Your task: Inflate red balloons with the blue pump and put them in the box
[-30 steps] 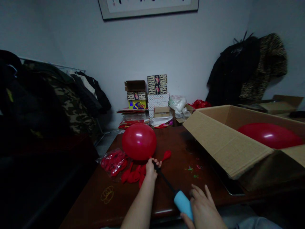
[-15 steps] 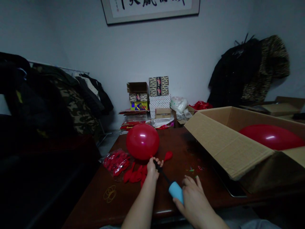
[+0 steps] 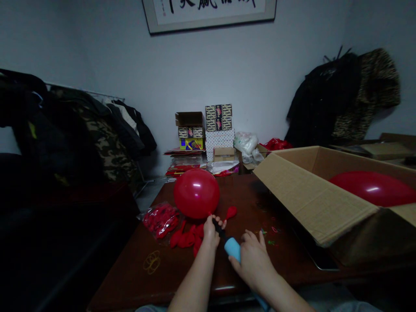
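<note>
A round, inflated red balloon (image 3: 196, 193) rests over the table, its neck fitted on the black nozzle end of a hand balloon pump. My left hand (image 3: 212, 232) closes around that neck and the nozzle. Around the light-blue body of the balloon pump (image 3: 232, 248) my right hand (image 3: 253, 260) is closed, thumb below and fingers over the top; part of the pump is hidden by the palm. Flat red balloons (image 3: 185, 237) lie loose just left of my left hand, and a single flat balloon (image 3: 231, 212) lies to its right.
A clear bag of red balloons (image 3: 160, 220) and yellow rubber bands (image 3: 151, 262) lie on the left of the brown table (image 3: 130, 281). On the right, an open cardboard box (image 3: 315, 195) holds another inflated balloon (image 3: 372, 188), with a dark flat device (image 3: 320, 255) beside it. Small coloured bands (image 3: 271, 242) lie nearby.
My right hand has pushed the blue pump body up and left toward my left hand, so less of the black rod shows. The view has shifted slightly; the left hand keeps its grip.
</note>
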The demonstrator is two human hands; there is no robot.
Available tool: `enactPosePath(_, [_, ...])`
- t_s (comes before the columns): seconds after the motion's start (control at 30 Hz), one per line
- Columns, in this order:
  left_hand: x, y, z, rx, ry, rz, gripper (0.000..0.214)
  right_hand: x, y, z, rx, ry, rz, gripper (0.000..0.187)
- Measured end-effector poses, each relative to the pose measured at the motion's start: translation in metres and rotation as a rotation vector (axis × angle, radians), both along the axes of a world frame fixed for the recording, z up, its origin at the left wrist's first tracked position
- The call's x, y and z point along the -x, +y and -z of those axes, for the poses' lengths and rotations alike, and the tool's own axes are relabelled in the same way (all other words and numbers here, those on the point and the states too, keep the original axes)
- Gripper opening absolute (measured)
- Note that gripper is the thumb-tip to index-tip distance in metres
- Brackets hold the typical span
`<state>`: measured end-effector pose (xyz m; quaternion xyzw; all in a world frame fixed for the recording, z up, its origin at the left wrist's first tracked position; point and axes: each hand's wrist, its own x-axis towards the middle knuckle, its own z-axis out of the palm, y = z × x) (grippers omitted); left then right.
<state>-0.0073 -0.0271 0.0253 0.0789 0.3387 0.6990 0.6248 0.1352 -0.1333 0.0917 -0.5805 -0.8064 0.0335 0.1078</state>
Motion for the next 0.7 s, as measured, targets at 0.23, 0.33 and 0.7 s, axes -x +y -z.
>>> enactPosePath(0.23, [-0.008, -0.007, 0.000, 0.015, 0.003, 0.027, 0.014, 0.010, 0.013, 0.006, 0.007, -0.022, 0.029, 0.048])
enactPosePath(0.33, [-0.007, -0.008, 0.002, 0.026, 0.005, 0.015, 0.014, 0.012, 0.018, 0.015, -0.012, -0.007, 0.020, 0.048])
enactPosePath(0.7, [-0.018, -0.008, 0.025, 0.006, 0.002, 0.005, 0.011, 0.029, 0.049, 0.027, -0.046, 0.103, 0.030, 0.048])
